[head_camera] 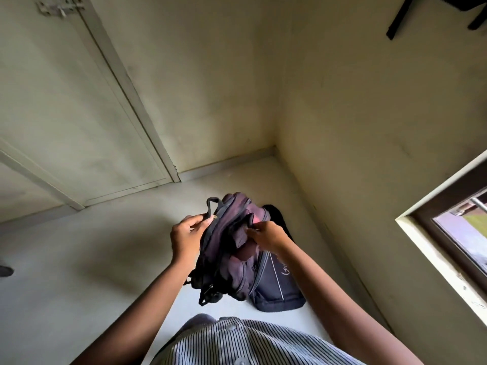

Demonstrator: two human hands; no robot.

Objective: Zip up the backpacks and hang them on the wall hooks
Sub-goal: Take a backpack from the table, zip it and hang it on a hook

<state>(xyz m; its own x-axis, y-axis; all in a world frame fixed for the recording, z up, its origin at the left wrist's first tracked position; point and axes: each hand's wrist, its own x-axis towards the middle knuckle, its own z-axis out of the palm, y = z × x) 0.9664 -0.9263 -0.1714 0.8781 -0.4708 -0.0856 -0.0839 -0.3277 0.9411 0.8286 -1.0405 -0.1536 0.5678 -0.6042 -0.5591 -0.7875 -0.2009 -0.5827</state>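
A faded maroon backpack (pixel 232 248) hangs in the air in front of me, held between both hands. My left hand (pixel 187 237) pinches its left edge by the zip, just below the black top loop. My right hand (pixel 267 234) grips a fold of fabric on its right side. A dark navy backpack (pixel 276 288) with thin white lines lies on the floor beneath and to the right, partly hidden by the maroon one. No wall hooks show in this view.
A pale closed door (pixel 79 114) with a bolt near its top fills the left wall. The room corner (pixel 275 146) is straight ahead. A window frame (pixel 445 233) stands out at the right. A dark item hangs at top right (pixel 434 11).
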